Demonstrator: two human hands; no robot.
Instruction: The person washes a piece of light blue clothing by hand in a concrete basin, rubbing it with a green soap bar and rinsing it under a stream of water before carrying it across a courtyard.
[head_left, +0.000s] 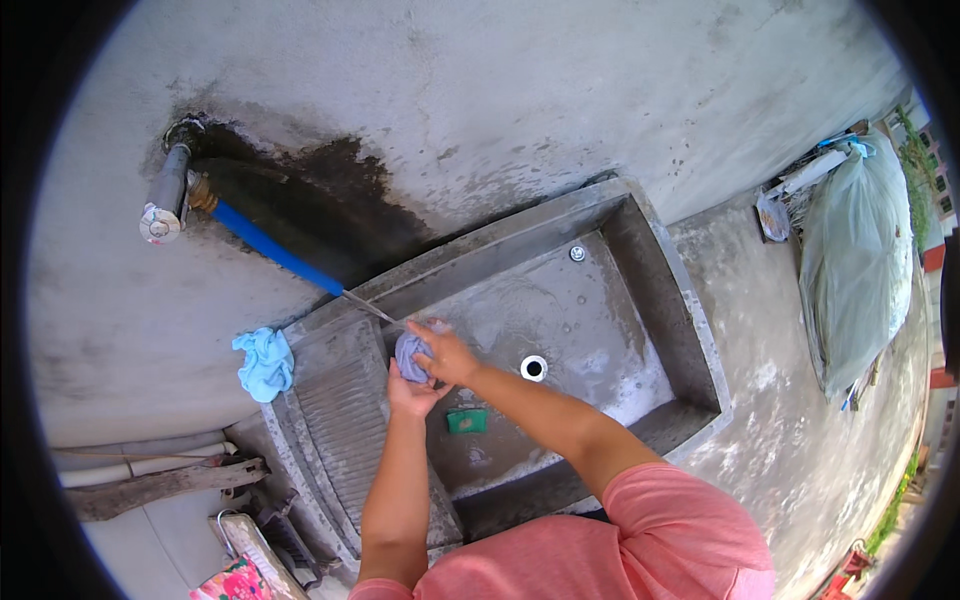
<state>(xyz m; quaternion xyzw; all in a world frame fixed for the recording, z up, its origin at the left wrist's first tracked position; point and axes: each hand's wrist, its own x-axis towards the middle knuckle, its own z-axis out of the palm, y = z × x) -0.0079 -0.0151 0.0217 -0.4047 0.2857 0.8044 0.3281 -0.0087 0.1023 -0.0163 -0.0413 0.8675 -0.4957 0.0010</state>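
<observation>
A bunched lavender cloth point(411, 356) is held between my two hands, over the place where the ridged washboard point(345, 430) meets the basin point(640, 290). My left hand point(411, 394) cups it from below, with the fingers curled round it. From the right, my right hand point(448, 358) presses on the cloth with bent fingers. A thin stream of water point(370, 307) runs from a blue hose point(275, 250) and reaches the cloth. A green block point(467, 420), perhaps soap or a sponge, lies on the basin floor just right of my left wrist.
A light blue cloth point(265, 364) hangs over the washboard's left corner. The hose comes off a wall pipe point(170, 190) at the upper left. In the wet basin are a dark drain hole point(534, 368) and a metal drain fitting point(577, 254). A plastic-covered bundle point(855, 260) stands far right.
</observation>
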